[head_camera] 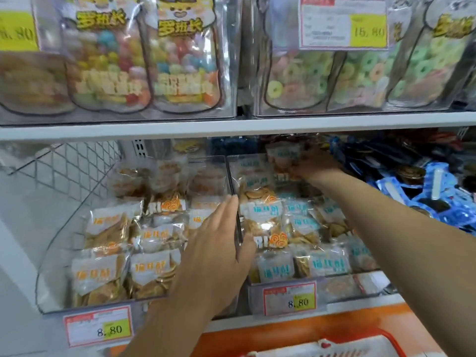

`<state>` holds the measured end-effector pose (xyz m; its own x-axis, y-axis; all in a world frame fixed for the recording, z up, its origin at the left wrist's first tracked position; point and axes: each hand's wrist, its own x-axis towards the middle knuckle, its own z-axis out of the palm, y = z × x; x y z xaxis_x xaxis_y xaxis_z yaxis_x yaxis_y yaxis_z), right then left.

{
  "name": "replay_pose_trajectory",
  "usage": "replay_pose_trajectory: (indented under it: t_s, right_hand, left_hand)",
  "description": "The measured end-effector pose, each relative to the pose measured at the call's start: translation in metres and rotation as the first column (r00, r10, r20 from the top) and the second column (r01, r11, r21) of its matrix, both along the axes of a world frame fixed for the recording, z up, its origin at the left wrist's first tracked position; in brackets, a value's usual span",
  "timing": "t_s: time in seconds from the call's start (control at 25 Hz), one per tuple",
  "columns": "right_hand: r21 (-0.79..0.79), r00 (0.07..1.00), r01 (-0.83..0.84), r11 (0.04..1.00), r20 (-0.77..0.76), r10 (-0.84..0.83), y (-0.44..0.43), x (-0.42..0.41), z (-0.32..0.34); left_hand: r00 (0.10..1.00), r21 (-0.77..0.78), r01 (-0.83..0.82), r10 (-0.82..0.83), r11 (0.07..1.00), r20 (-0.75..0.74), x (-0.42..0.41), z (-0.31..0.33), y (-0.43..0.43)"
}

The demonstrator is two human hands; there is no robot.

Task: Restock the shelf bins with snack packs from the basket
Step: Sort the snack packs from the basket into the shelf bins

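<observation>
While the left hand (216, 248) lies flat, fingers (226, 210) released, against the bin wall (230, 176), the right hand (316, 163) grasps a snack pack (282, 154).

Lit brightly and evenly from overhead, with only soft shadow under the white shelf edge (231, 128). Caught pale glare on the clear bin walls (64, 228) and candy bags (180, 60). Smeared the right hand (313, 164) and its snack pack (282, 155) with motion blur; softened the upper price label (343, 24); bowed straight lines toward the corners.
</observation>
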<state>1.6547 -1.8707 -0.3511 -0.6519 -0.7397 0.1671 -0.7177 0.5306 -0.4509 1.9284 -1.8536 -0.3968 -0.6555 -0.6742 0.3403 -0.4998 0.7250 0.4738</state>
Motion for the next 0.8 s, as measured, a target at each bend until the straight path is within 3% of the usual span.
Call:
replay_pose_trajectory:
  t_s: [0.08,0.28,0.4,0.48,0.56,0.68,0.76,0.8]
  right_hand:
    - [0.041,0.999,0.01,0.999,0.045,-0.012,-0.011,-0.003,-0.007]
    - [0.167,0.997,0.077,0.983,-0.029,-0.073,-0.016,0.004,-0.01]
    - [0.127,0.994,0.111,0.986,-0.036,-0.107,-0.001,0.009,0.013]
    - [-0.04,0.992,0.105,0.994,-0.068,-0.107,0.024,0.02,0.026]
    - [-0.332,0.998,0.023,0.943,-0.042,-0.039,0.069,0.044,0.023]
    - [-0.709,0.999,-0.034,0.704,-0.011,0.037,0.15,0.098,-0.015]
    - [-0.805,0.998,-0.02,0.593,0.016,0.055,0.192,0.127,-0.061]
    - [-0.807,0.997,0.023,0.59,0.062,0.046,0.207,0.139,-0.088]
  left_hand:
    - [1.0,0.013,0.008,-0.008,1.0,0.005,-0.001,-0.001,0.0]
    - [1.0,0.016,0.013,-0.013,1.0,0.001,-0.001,-0.003,-0.002]
    - [1.0,0.038,0.012,-0.012,0.999,0.002,0.001,-0.002,0.0]
    - [1.0,0.025,-0.018,0.018,1.0,-0.012,0.004,0.0,0.004]
    - [0.996,-0.091,-0.051,0.043,0.995,-0.083,0.008,0.0,0.015]
    - [0.955,-0.307,0.008,-0.098,0.952,-0.28,0.015,-0.009,0.052]
    - [0.928,-0.352,0.131,-0.24,0.927,-0.286,0.019,-0.037,0.084]
    - [0.933,-0.31,0.19,-0.27,0.932,-0.238,0.022,-0.06,0.101]
